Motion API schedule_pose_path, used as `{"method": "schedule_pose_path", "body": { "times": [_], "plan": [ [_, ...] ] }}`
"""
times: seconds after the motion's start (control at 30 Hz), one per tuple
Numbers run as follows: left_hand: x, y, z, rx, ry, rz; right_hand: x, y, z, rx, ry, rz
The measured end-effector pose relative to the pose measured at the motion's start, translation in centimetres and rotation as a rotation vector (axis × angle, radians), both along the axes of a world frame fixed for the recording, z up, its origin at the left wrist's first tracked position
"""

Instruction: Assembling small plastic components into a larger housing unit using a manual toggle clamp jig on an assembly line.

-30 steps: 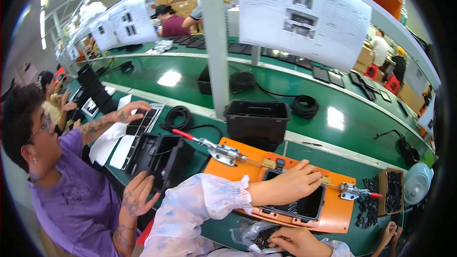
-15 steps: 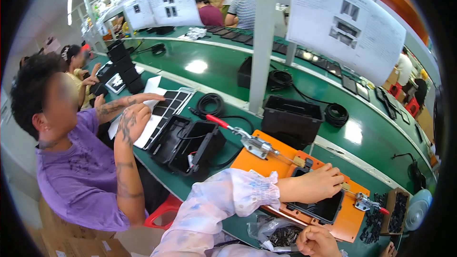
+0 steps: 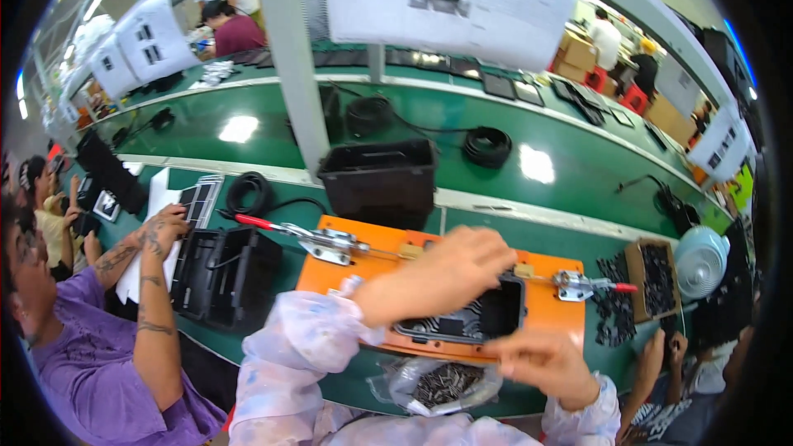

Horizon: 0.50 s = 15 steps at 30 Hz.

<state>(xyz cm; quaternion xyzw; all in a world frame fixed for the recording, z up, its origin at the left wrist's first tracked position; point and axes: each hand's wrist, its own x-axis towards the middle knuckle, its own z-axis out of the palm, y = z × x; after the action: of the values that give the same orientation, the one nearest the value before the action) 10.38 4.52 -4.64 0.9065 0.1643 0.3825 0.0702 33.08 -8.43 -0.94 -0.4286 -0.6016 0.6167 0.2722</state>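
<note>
A black plastic box (image 3: 502,310) lies open side up in an orange fixture plate (image 3: 553,324), with a red-handled toggle clamp (image 3: 330,244) on its left and another toggle clamp (image 3: 578,284) on its right. My left hand (image 3: 450,271) reaches over the box's far side, fingers curled down and closed; what they hold, if anything, is hidden. At the plate's front edge is my right hand (image 3: 545,362), thumb and fingers pressed together near the box's near rim; anything between them is too small to make out. Below lies a clear bag of small dark screws (image 3: 446,384).
A tall black bin (image 3: 376,177) stands behind the plate. On the right are a carton of small black parts (image 3: 657,281), loose black clips (image 3: 613,301) and a pale blue fan (image 3: 702,263). Left, an opened black case (image 3: 223,277) lies beside a co-worker in purple (image 3: 116,339).
The view has swung right, so everything sits further left. My right hand has risen from beside the screw bag to the plate's front edge. My left hand stays over the box.
</note>
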Motion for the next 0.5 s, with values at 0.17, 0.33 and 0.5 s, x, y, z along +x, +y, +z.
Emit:
{"method": "schedule_pose_path", "body": {
  "times": [0.17,0.33,0.5],
  "plan": [
    [-5.8,0.7,4.5,-0.156,-0.13,0.225,-1.1,6.2,0.1,0.094,0.111,-0.117],
    [-7.5,0.9,4.9,-0.208,-0.168,0.299,-5.5,11.1,-0.1,0.308,-0.103,0.072],
    [-7.5,1.3,3.2,-0.162,-0.176,0.315,-10.2,13.8,-2.7,0.84,-0.372,0.051]
  ]
}}
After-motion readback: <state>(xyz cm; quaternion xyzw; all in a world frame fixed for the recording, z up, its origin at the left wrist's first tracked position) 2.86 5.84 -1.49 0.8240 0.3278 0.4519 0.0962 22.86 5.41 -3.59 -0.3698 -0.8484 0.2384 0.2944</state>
